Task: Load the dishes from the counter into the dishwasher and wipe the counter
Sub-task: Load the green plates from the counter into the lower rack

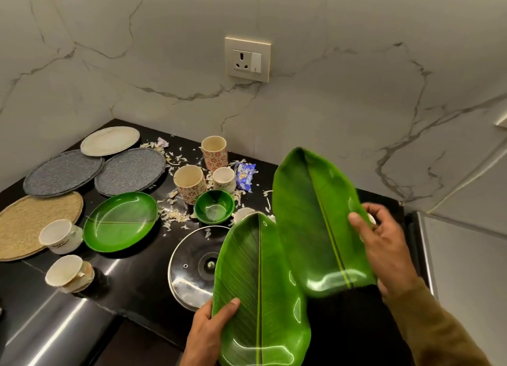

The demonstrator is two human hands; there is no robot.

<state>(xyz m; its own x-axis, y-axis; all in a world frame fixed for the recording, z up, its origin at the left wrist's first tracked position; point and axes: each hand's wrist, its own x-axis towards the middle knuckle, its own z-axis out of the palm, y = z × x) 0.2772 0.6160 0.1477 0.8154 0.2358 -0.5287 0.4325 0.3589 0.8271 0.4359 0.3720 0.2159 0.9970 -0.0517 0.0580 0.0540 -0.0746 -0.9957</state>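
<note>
black worktop (131, 286) strewn with scraps. two long green leaf plates above it (both lifted): right plate (310, 223) pinched by right hand (384, 245), left plate (260, 291) gripped at its edge by left hand (211, 327). glass lid (192, 267) partly beneath.

On my feed, well back and left of where the grips sit, a woven straw mat (33, 223) lies at the left edge; two grey speckled mats (64, 172) (130, 171) lie side by side just behind it. Pale scraps (174, 215) are strewn further in. A blue wrapper (245, 176) lies behind the grips. High above them, a wall socket (247, 59) sits in the marble wall (343, 77).
</note>
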